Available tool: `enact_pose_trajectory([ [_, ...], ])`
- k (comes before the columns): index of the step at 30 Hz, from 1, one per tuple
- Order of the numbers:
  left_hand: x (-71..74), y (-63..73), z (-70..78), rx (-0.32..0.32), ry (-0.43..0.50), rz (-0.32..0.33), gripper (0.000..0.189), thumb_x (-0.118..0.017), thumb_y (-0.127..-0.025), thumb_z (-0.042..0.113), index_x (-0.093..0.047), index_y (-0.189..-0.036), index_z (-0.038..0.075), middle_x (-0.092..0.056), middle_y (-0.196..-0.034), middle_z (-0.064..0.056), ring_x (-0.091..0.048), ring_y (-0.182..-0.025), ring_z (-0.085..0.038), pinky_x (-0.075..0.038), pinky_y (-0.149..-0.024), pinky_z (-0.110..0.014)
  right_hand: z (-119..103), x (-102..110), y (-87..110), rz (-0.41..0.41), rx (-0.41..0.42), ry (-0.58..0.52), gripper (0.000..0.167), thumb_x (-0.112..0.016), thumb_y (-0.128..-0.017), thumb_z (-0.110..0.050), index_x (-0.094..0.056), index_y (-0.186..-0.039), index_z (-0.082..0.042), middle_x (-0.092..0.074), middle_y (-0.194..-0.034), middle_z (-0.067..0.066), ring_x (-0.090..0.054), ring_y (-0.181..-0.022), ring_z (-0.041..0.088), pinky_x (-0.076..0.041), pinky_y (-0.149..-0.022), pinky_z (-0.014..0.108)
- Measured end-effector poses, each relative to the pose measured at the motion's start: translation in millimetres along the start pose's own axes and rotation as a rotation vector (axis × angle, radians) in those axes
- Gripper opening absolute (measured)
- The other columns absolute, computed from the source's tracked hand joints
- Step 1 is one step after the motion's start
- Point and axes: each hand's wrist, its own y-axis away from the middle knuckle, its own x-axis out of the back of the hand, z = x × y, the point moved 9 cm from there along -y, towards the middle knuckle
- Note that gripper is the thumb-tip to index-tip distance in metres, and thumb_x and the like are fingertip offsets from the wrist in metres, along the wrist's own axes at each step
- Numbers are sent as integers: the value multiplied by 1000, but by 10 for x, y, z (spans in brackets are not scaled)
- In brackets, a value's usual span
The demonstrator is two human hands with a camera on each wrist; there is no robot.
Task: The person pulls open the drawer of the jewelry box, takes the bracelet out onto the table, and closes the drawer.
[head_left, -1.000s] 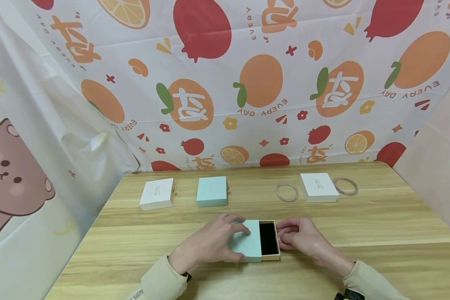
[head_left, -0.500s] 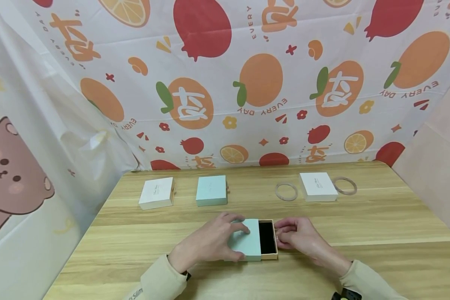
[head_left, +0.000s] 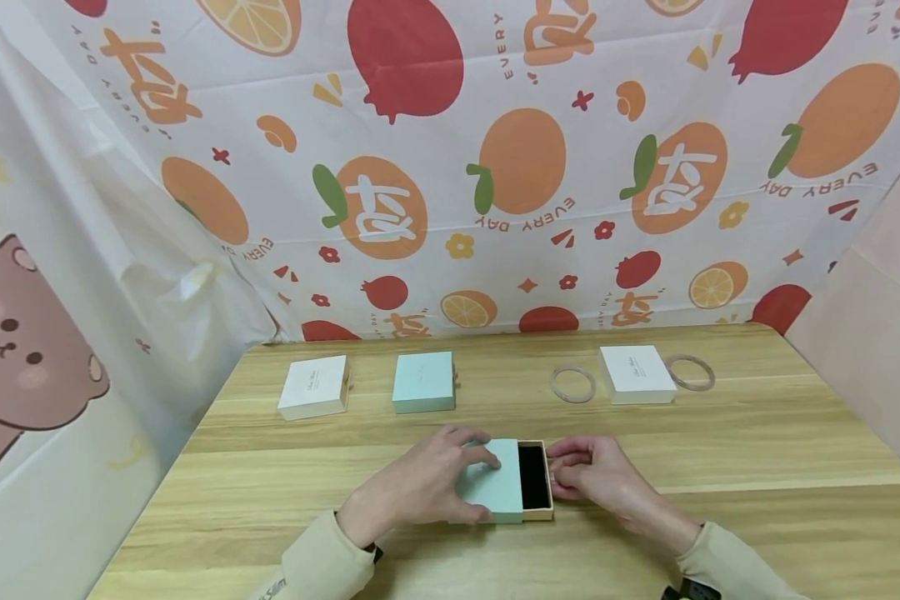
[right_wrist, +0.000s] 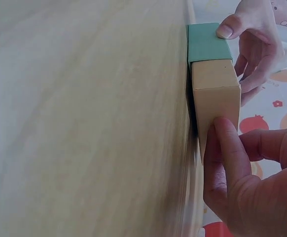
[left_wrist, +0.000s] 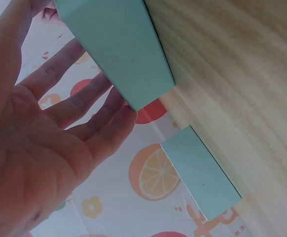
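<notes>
In the head view my left hand (head_left: pixel 438 479) grips the pale teal sleeve (head_left: pixel 498 496) of a small drawer-style gift box, thumb at its near side, other fingers over its top and far side. A tan drawer (head_left: pixel 549 514) with a black lining (head_left: pixel 534 475) sticks partly out to the right, with nothing visible on the part that shows. My right hand (head_left: pixel 600 475) touches the drawer's outer end with its fingertips. Seen from the right wrist, they press the tan end face (right_wrist: pixel 215 103); any pull tab there is hidden.
Along the back of the wooden table (head_left: pixel 292 483) stand a white box (head_left: pixel 315 387), another teal box (head_left: pixel 423 382) and a white box (head_left: pixel 637 375) at right. Two thin rings, like bangles, flank that right box: one ring (head_left: pixel 553 385) left, another ring (head_left: pixel 714 377) right. A printed cloth (head_left: pixel 450 267) hangs behind.
The drawer has slid slightly left into the teal sleeve, and my right hand has moved left with it. My left hand stays in place on the sleeve.
</notes>
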Motion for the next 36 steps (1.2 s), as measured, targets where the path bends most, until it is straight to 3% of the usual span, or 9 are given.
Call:
enact_pose_trajectory([
  [36,0,-7,4,-2,-6,1,50,-84,-78,43,-72,-122,21,-60,-144,-7,-57,-126,-26,-52,-104,-42,-17,-108,-46,-7,-2,-23,35,-58,-87,10,-59,-122,14,-69,-96,13,-69,-81,14,-62,-75,25],
])
